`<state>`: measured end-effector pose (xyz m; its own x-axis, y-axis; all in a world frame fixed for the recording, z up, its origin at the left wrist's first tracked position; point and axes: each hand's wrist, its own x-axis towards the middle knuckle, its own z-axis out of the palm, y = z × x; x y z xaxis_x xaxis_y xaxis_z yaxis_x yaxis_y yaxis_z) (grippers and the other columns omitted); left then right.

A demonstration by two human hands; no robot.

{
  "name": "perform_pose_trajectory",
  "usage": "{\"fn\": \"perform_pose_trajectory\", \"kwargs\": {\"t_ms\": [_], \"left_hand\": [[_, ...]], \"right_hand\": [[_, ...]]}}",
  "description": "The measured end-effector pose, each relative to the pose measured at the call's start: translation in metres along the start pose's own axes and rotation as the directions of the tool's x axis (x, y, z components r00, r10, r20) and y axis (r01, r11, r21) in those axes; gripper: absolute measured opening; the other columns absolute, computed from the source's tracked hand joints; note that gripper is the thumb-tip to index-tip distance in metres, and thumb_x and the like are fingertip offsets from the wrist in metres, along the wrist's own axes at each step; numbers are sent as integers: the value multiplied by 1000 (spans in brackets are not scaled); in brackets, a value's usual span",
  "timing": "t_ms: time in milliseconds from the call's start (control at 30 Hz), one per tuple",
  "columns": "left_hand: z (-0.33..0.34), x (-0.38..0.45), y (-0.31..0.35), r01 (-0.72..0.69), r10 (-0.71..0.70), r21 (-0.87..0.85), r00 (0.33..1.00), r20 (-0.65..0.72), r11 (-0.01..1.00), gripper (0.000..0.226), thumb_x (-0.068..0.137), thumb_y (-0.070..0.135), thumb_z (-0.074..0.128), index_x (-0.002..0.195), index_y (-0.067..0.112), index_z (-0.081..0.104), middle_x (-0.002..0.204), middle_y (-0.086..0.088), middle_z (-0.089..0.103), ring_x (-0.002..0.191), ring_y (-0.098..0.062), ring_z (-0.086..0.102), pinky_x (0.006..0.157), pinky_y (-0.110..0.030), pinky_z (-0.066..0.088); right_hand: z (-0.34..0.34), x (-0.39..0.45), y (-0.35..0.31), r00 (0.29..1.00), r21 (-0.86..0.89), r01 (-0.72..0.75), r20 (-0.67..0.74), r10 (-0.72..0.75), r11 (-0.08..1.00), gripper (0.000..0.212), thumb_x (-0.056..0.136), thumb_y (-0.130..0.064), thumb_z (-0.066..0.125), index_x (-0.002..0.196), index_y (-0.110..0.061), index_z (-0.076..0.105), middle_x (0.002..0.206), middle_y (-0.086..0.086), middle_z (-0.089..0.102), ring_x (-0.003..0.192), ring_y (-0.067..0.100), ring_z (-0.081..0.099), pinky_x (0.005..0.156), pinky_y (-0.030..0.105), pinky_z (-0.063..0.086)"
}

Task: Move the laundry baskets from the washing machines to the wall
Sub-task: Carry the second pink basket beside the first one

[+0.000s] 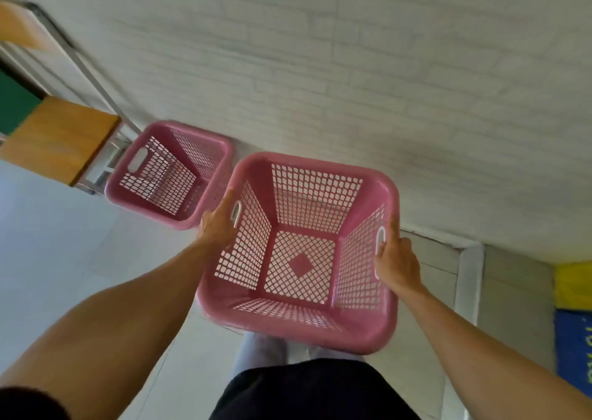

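At the far left a wooden bench (61, 138) with a pale metal frame stands against the white brick wall (320, 67). Just to its right, a pink laundry basket (169, 176) sits on the light tiled floor (48, 227) close to the wall, empty, its mesh sides and a white-edged handle slot visible.

Right of it and nearer the camera, a second pink basket (301, 253) is held above the floor, its open top tipped toward the viewer, showing a lattice bottom with a solid diamond in the middle. It is empty too. Its far left corner overlaps the first basket in view; whether the two touch cannot be told.

The left hand (221, 224) is closed around the left rim at the handle slot, fingers wrapped over the outer side. The right hand (397, 259) clasps the right rim at the opposite handle slot in the same way. Both bare forearms reach forward from the lower corners.

Below the held basket dark clothing (314, 391) shows. At the far right edge stands something yellow and blue (573, 317), too cropped to identify.
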<state>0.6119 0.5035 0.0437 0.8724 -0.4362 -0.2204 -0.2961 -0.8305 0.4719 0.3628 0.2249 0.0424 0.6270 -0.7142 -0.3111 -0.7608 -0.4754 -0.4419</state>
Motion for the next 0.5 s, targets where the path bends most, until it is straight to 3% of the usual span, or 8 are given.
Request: {"fn": "perform_pose_trajectory", "kwargs": {"t_ms": [67,133,233,333,500], "left_hand": [[-5,16,-8,13,-13,-2,1000,-13,1000,65,101,39,42,143,65,0,144,-12,51,70,-14,66,59,-16,49],[-7,33,-21,25,-25,6,1000,10,1000,64,100,41,40,142,67,-1,149,-9,46,78,-23,71,66,-28,56],[-13,59,-42,39,-43,54,996,76,998,79,98,23,47,142,67,-3,146,-12,49,68,-26,69,53,-35,60],[-16,91,-64,56,-67,76,987,144,996,82,96,10,46,148,58,4,127,-15,64,51,-18,58,40,-27,47],[-9,140,-92,84,-88,28,981,172,996,80,92,5,50,152,45,16,91,-14,70,47,-15,52,45,-34,55]], "right_hand": [[3,13,-16,999,5,0,53,0,1000,82,106,-28,44,153,-53,-18,89,16,51,53,24,66,39,36,57],[10,24,-30,997,-17,-19,70,20,1000,81,106,-29,43,152,-54,-18,92,16,52,54,23,66,40,35,58],[25,37,-49,993,-43,-43,106,47,998,79,106,-27,44,154,-51,-15,92,17,57,54,24,67,41,36,58],[42,52,-67,987,-79,-78,137,88,994,84,105,-23,47,155,-46,-16,87,16,63,54,24,68,43,38,59],[73,66,-92,978,-47,-155,133,160,987,90,104,-17,48,154,-49,-19,74,12,63,45,19,66,35,30,54]]}}
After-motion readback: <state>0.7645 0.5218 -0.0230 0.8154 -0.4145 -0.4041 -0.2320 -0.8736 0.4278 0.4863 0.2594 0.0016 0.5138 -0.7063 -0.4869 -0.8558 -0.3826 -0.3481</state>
